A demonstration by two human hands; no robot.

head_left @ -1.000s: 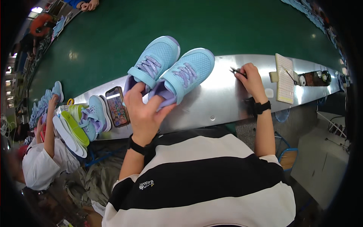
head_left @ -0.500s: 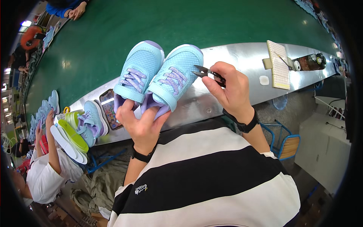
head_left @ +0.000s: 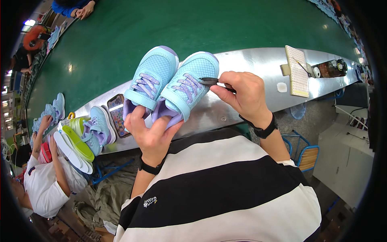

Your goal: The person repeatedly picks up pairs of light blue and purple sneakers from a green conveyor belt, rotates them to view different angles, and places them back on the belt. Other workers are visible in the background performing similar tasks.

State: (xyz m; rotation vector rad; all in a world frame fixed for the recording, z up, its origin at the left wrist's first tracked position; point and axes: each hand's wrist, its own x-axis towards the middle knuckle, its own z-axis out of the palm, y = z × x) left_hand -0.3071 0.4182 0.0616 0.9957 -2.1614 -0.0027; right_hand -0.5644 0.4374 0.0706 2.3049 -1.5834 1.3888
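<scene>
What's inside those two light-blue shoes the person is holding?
Purple lining shows at the openings of the shoes, and the left hand has fingers tucked into both. Straps and that hand cover the rest, so anything deeper toward the toes cannot be seen.

Cannot see some fingertips of the left hand (head_left: 148,136), sunk inside light-blue mesh sneakers with lavender lining (head_left: 177,84). Cannot make out most of the small dark metal snips (head_left: 210,82), covered by the right hand (head_left: 246,93), nor tell touch from overlap at the blade tips. Lose most of a blue-sleeved co-worker (head_left: 65,11) beyond the top edge.
</scene>
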